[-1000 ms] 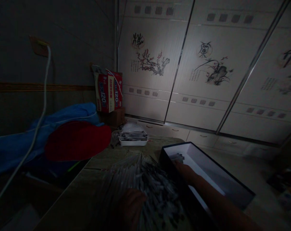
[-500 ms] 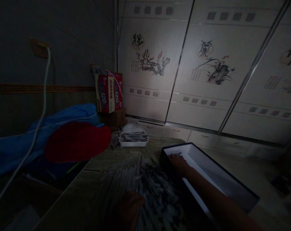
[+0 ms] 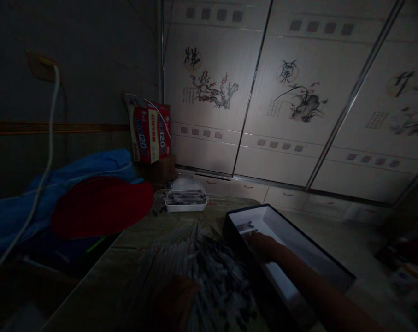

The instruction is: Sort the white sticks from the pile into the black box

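Observation:
The light is very dim. A spread of thin, clear and dark-ended sticks like pens or pen refills [image 3: 222,276] covers the near part of the table. Over its left part rests my left hand [image 3: 179,295], fingers curled together; whatever they hold is lost in the dark. To the right stands an open box [image 3: 298,240] with dark outside and white inside. My right hand [image 3: 262,244] reaches in over its near wall, fingertips too dark to make out. Just beyond those fingers, a few similar dark-tipped sticks [image 3: 246,227] lie at the box's far left end.
A white tray [image 3: 186,208] filled with similar sticks stands at the table's back, a clear plastic bag behind it. On the left are a red oval thing [image 3: 103,207], blue cloth [image 3: 87,168] and a white cable [image 3: 50,147]. A red carton [image 3: 150,133] stands before the wardrobe doors.
My right hand has drawn back slightly toward me inside the box, so more of the sticks lying there show. My left hand stays at the pile. The whole view has shifted slightly.

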Motion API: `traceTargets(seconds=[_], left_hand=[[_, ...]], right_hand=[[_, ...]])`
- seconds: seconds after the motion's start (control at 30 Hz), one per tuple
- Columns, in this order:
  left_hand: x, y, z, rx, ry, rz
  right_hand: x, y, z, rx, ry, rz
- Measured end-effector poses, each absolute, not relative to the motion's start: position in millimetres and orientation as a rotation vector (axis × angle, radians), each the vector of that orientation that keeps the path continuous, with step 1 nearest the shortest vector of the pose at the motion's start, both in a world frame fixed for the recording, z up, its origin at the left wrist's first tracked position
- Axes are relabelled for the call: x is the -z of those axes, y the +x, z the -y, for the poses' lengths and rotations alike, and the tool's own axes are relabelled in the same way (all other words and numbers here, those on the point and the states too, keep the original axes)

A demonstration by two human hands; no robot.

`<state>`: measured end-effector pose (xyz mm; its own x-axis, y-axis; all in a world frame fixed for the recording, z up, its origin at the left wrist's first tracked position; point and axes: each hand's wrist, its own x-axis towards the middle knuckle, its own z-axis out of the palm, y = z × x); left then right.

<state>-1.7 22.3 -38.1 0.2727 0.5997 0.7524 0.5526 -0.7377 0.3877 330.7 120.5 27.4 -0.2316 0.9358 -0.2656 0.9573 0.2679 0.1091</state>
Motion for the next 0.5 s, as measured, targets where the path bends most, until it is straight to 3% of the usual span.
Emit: traceTargets(seconds=[0.5], left_hand=[[52, -11, -28, -1.501, 2.553, -1.127]], right_hand=[[-44, 355, -67, 0.175, 1.921, -2.274]])
